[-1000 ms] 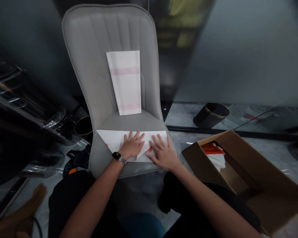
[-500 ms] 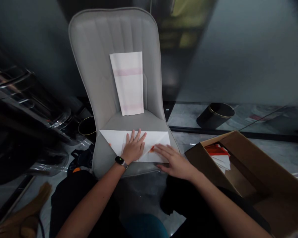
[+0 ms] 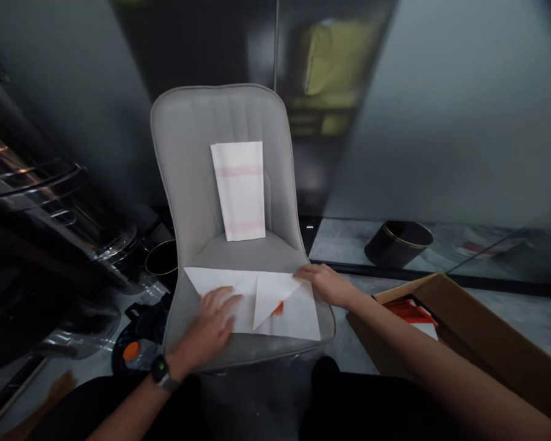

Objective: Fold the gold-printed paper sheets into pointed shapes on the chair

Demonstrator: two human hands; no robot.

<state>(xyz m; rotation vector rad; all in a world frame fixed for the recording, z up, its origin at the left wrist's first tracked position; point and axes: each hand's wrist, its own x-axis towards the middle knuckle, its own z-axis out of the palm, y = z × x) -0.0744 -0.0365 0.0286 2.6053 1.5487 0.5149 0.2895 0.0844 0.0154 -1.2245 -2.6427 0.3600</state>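
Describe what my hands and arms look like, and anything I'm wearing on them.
The left hand and right hand are bare, with no gloves, and the forearms show no sleeves. A dark smartwatch with a small green-lit display sits on the left wrist; the right wrist shows no watch or band.

**Hidden and blurred items**

Left hand (image 3: 210, 324) motion-blurred above the white paper (image 3: 294, 321). Orange patch (image 3: 278, 308) partly covered by the folded flap (image 3: 270, 300). Red-and-white sheets (image 3: 409, 311) in the cardboard carton (image 3: 482, 324) partly hidden behind the right forearm (image 3: 422, 343); carton cut off by the right edge. Watch display (image 3: 160, 368) too small to read.
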